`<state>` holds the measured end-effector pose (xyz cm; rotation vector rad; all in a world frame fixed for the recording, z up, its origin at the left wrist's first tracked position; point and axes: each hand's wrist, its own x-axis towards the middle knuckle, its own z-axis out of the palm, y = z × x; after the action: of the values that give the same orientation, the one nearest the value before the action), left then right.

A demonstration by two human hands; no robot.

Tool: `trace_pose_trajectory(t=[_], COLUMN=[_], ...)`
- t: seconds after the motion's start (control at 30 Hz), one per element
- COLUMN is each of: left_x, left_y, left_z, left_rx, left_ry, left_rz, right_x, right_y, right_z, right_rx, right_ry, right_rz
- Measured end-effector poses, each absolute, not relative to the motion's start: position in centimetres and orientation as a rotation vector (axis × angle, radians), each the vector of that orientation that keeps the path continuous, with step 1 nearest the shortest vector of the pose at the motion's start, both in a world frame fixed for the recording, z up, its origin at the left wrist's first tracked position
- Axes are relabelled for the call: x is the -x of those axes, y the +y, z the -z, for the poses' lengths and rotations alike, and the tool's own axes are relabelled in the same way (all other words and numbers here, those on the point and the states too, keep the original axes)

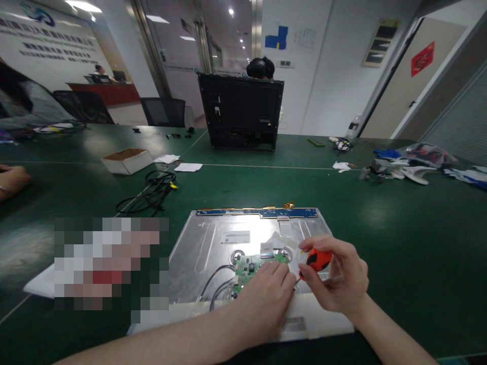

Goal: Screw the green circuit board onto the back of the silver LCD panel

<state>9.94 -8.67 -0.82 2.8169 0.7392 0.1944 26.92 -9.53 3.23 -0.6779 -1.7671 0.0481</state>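
Note:
My right hand (338,276) grips a screwdriver with a red and black handle (318,259) between thumb and fingers. Its shaft slants down to the left, and the tip is hidden near my left hand (268,294). The left fingers are bent and pressed together over the right part of a green circuit board (247,267); the fingertips and anything in them are hidden. Dark cables (216,289) come out of the board's left side. The board lies on the silver metal back of a display panel (198,248), which has a blue circuit strip (251,213) along its far edge.
A black monitor-like casing (243,111) stands upright across the green table, with a person behind it. To the left are a small open box (127,161) and coiled black cables (155,190). Tools and bags (395,167) lie at the right. Another person's hand (13,180) rests far left.

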Motion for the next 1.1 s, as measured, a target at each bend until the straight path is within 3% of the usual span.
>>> trace_pose_trajectory(t=[0.33, 0.9, 1.1], left_x=[-9.9, -10.0, -10.0], left_y=[-8.7, -8.7, -8.7], left_z=[1.4, 0.7, 0.9], left_rx=[-2.812, -2.810, -2.840], left_ry=[0.728, 0.754, 0.731], left_rz=[-0.271, -0.197, -0.225], right_x=[-26.7, -26.7, -27.1], right_y=[-10.0, -10.0, -10.3], right_z=[-4.2, -3.1, -3.3], right_rx=[0.719, 0.606, 0.702], right_ry=[-1.842, -1.777, -1.814], right_rz=[0.276, -0.035, 0.276])
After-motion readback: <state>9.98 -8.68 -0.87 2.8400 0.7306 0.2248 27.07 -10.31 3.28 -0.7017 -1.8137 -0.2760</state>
